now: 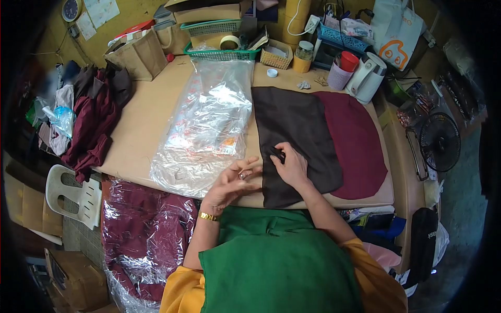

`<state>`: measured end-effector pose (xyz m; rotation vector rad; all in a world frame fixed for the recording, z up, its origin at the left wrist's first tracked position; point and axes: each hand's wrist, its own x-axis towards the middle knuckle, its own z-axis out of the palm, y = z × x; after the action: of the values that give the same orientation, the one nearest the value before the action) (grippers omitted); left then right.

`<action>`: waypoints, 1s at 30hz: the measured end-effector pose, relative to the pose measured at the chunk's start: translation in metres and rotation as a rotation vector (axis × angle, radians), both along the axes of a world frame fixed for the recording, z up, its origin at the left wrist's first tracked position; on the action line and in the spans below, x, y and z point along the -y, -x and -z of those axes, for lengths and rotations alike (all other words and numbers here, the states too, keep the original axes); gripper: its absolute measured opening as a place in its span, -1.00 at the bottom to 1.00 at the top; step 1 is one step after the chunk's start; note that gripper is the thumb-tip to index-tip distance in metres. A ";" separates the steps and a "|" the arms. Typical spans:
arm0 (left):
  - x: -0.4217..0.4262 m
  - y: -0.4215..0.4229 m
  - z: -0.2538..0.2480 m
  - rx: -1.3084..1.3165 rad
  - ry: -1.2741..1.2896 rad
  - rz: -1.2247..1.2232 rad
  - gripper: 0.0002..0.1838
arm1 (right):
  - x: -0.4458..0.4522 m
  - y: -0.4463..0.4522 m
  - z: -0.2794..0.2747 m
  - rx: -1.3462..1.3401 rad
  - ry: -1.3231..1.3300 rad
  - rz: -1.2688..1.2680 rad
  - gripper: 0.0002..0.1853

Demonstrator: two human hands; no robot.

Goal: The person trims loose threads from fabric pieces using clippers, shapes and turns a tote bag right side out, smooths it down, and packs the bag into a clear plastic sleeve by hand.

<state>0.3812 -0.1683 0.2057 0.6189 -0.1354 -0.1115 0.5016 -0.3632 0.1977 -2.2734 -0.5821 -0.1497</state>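
A dark brown cloth (pixel 297 125) lies flat on the table in front of me, partly over a maroon cloth (pixel 355 146) with a rounded right side. My right hand (pixel 291 166) rests on the brown cloth near its left edge, thumb and fingers pinching a small fold of it. Just left of that edge is my left hand (pixel 234 181), palm turned inward, fingers curved and apart. A small shiny spot shows at its fingers; I cannot tell whether it is a ring. Clear plastic bags (pixel 209 115) lie flat beyond the left hand.
Piled clothes (pixel 94 115) hang over the table's left end. Plastic-wrapped maroon garments (pixel 146 235) sit below the front edge, near a white plastic chair (pixel 73 193). Along the back stand a green basket (pixel 222 53), a jar (pixel 302 56) and an electric kettle (pixel 368 78). A black fan (pixel 440 141) is at right.
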 end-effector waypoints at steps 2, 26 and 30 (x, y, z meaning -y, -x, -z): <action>0.015 -0.003 0.003 -0.082 -0.688 -0.115 -0.52 | -0.008 -0.010 -0.002 -0.064 0.069 -0.030 -0.69; 0.025 0.039 -0.014 -0.148 -0.934 0.023 -0.56 | -0.010 0.009 -0.053 -0.242 -0.169 -0.364 -0.79; 0.063 0.018 -0.017 -0.362 -0.363 -0.371 -0.43 | -0.013 0.021 -0.059 -0.239 -0.151 -0.349 -0.81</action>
<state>0.3634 -0.2311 0.2228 0.9641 0.3571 0.1152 0.4810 -0.3504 0.2565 -1.9728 -0.7983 0.2393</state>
